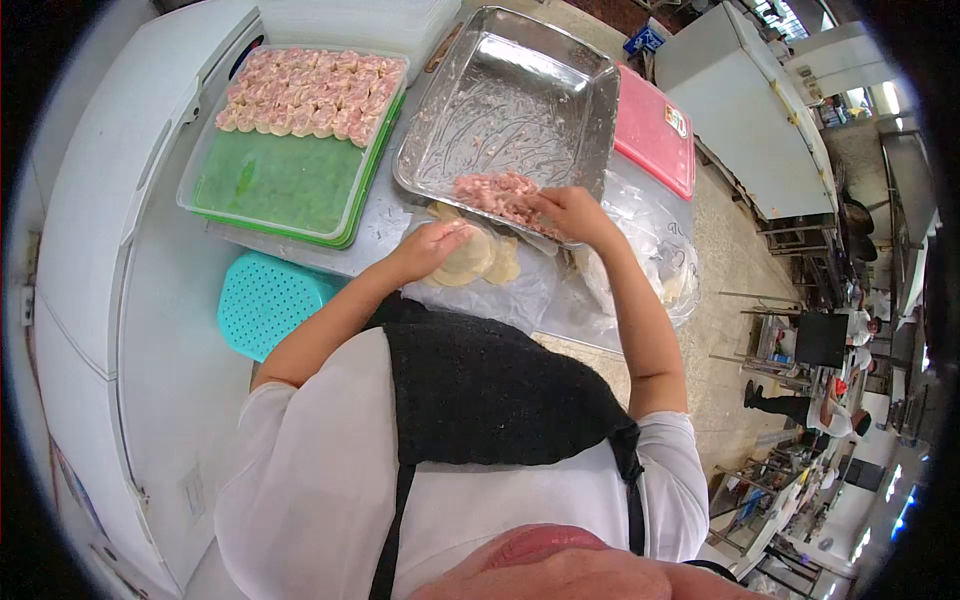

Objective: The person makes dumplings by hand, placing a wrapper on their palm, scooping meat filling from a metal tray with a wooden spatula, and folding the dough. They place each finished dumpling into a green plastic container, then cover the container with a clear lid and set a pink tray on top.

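My left hand (432,250) is closed at the edge of a round, pale dough wrapper (468,262), its fingers bent together. More thin dough wrappers (504,260) lie beside it on a plastic sheet (515,295). Over the near rim of a deep metal tray (510,100), my right hand (572,212) reaches in with its fingertips pressed into pink minced meat (500,192). The meat is heaped in the tray's near corner; smears coat the rest of its floor. What lies under each hand's fingers is partly hidden.
At left, rows of filled dumplings (310,90) cover the far part of a clear tray over a green lid (280,190). A turquoise perforated stool (270,300) stands below. A pink lid (650,130) and plastic bags (640,240) lie right. Other people (825,410) stand farther off.
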Demonstrator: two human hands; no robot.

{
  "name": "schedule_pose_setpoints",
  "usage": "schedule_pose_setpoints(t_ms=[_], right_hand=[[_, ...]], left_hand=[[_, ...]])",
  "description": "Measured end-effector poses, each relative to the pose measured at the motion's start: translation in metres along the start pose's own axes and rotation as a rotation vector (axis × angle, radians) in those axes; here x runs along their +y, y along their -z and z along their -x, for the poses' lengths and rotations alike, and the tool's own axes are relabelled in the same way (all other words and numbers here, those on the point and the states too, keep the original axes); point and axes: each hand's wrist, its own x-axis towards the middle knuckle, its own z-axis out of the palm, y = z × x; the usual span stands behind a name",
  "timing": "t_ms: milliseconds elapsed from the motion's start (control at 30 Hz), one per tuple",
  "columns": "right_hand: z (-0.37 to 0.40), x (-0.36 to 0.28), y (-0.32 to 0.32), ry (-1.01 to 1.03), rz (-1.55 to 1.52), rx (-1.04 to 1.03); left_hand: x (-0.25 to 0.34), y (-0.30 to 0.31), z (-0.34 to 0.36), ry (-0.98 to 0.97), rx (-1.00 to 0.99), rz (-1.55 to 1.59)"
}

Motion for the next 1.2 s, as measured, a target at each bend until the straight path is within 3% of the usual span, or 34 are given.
schedule_pose_setpoints(t_ms=[33, 100, 167, 200, 267, 300, 367, 400, 467, 500, 600, 667, 767, 800, 833, 900, 933, 1000, 1033, 1100, 1200], right_hand=[[0.004, 0.004, 0.006, -0.002, 0.001, -0.001], [0.012, 0.007, 0.015, 0.003, 0.376, 0.088], [0.021, 0.011, 0.002, -0.033, 0.521, 0.076], [0.029, 0.004, -0.008, 0.000, 0.504, 0.102], [0.040, -0.007, -0.018, 0.036, 0.458, 0.159], [0.043, -0.003, -0.020, 0.034, 0.460, 0.163], [0.046, 0.009, -0.030, -0.012, -0.040, 0.242], [0.046, 0.011, -0.031, -0.010, -0.039, 0.246], [0.047, 0.016, -0.031, -0.162, -0.446, 0.257], [0.049, 0.013, -0.025, -0.162, -0.444, 0.263], [0.053, 0.001, -0.011, -0.206, -0.651, 0.307], [0.052, -0.007, -0.007, -0.208, -0.878, 0.366], [0.044, -0.018, -0.016, -0.144, -0.902, 0.335], [0.036, -0.008, -0.029, -0.206, -0.685, 0.318], [0.034, -0.004, -0.034, -0.206, -0.686, 0.323], [0.032, 0.002, -0.041, 0.167, -0.149, 0.516], [0.038, -0.009, -0.027, 0.169, -0.146, 0.518], [0.061, -0.045, 0.010, -0.077, 0.170, 0.268], [0.062, -0.048, 0.009, -0.078, 0.169, 0.270], [0.062, -0.054, 0.006, -0.004, 0.127, 0.489], [0.043, -0.042, -0.028, 0.034, 0.203, 0.480]], left_hand=[[0.007, -0.004, 0.000, -0.022, -0.032, -0.076], [0.010, -0.013, -0.007, -0.048, -0.072, -0.153], [0.001, -0.021, -0.021, -0.375, -0.040, -0.353], [0.010, -0.020, -0.025, -0.380, -0.042, -0.352], [0.036, -0.014, -0.031, -0.065, -0.126, -0.352], [0.034, -0.014, -0.033, -0.070, -0.127, -0.353], [0.022, -0.012, -0.034, -0.187, -0.123, -0.377], [0.018, -0.007, -0.036, -0.191, -0.122, -0.380], [0.010, 0.000, -0.044, -0.115, -0.172, -0.253], [0.013, 0.000, -0.048, -0.121, -0.174, -0.254], [0.040, -0.002, -0.055, 0.242, 0.116, 0.904], [0.055, -0.002, -0.067, 0.216, 0.154, 1.061], [0.086, -0.009, -0.080, 0.207, 0.239, 1.326], [0.093, -0.010, -0.084, 0.139, 0.259, 1.456], [0.097, -0.009, -0.086, 0.072, 0.279, 1.584], [0.098, -0.004, -0.080, 0.155, 0.316, 1.574], [0.097, 0.001, -0.079, 0.231, 0.358, 1.564], [0.061, 0.007, -0.087, 0.201, 0.410, 1.515], [0.054, 0.009, -0.088, 0.176, 0.464, 1.467], [0.048, 0.009, -0.089, 0.168, 0.420, 1.479], [0.062, 0.006, -0.088, 0.143, 0.378, 1.468]])
